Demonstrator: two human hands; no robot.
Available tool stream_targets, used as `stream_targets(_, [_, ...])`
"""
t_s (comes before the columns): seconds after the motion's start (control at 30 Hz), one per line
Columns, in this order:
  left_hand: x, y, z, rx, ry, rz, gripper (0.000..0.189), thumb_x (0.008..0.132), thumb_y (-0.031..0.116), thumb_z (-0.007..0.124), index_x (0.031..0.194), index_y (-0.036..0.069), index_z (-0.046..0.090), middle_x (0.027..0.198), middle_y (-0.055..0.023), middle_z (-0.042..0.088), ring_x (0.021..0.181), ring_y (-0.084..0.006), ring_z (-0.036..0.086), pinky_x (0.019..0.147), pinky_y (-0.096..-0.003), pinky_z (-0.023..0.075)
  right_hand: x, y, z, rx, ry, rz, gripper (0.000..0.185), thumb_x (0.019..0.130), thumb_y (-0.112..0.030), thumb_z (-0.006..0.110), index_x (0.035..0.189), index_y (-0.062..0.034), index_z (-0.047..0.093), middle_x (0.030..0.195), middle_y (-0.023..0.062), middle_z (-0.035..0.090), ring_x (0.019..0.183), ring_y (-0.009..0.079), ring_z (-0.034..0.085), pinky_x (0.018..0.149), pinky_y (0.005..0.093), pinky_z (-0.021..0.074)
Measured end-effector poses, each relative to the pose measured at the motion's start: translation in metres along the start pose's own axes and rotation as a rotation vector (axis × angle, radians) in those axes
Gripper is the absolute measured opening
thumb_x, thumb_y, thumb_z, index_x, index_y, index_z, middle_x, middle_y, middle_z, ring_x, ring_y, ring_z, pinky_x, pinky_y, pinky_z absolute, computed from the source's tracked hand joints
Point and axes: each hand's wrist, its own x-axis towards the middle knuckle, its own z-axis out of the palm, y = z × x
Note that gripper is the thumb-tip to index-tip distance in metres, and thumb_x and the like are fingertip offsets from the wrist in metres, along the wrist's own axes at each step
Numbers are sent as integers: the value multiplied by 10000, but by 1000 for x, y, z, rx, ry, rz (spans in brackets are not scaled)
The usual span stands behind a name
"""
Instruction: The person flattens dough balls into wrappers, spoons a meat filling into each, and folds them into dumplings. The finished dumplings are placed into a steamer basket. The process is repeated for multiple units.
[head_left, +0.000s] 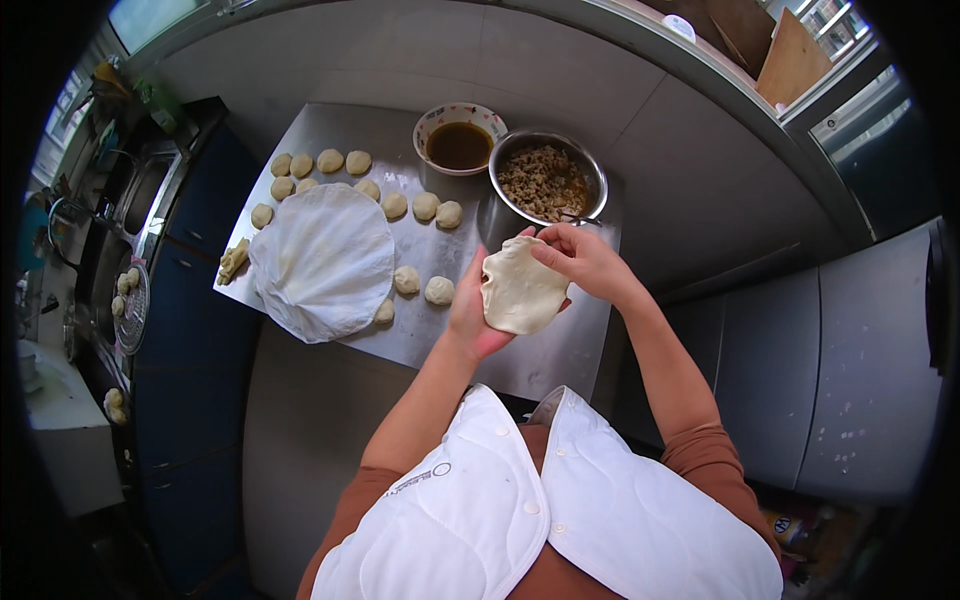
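Note:
A flattened round of dough (525, 289) lies across the palm of my left hand (471, 304), whose fingers support it from beneath and are partly hidden. My right hand (589, 262) pinches the upper right edge of the dough between thumb and fingers. Just beyond my hands stands a steel bowl (495, 187) of crumbly minced filling (544, 180). A dark utensil (581, 220) rests at its near rim. Beside it, a patterned bowl (427, 154) contains brown liquid (459, 145).
A white cloth (322, 262) covers part of the steel tabletop (450, 251), with several dough balls (394, 205) around it. A torn dough lump (233, 261) sits at the left edge. Further left are a sink (139, 195) and a round steel rack (135, 315) bearing dough pieces.

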Motion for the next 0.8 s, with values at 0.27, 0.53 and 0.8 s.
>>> stream_targets(0.27, [15, 6, -56, 35, 160, 11, 646, 1017, 587, 205, 1471, 160, 375, 1440, -116, 457, 1297, -305, 462, 1102, -539, 345, -9, -35, -8, -161, 78, -202, 188, 925, -214, 670, 955, -32, 636, 812, 62, 665, 734, 143, 622, 695, 292, 502])
stream_targets(0.53, [25, -14, -26, -33, 135, 42, 598, 1043, 504, 166, 1482, 157, 375, 1468, -146, 437, 1349, -345, 415, 1144, -498, 305, -43, -36, 34, -855, -92, -419, 152, 863, -220, 689, 983, -130, 663, 940, 85, 687, 838, 305, 665, 714, 396, 541])
stream_targets(0.8, [16, 0, -13, -7, -59, 112, 546, 1053, 463, 213, 1498, 182, 361, 1487, -128, 423, 1362, -331, 419, 1123, -494, 350, -29, 15, 8, -39, 489, -156, 292, 930, -295, 658, 1090, -52, 662, 899, 52, 672, 780, 166, 642, 724, 302, 521])
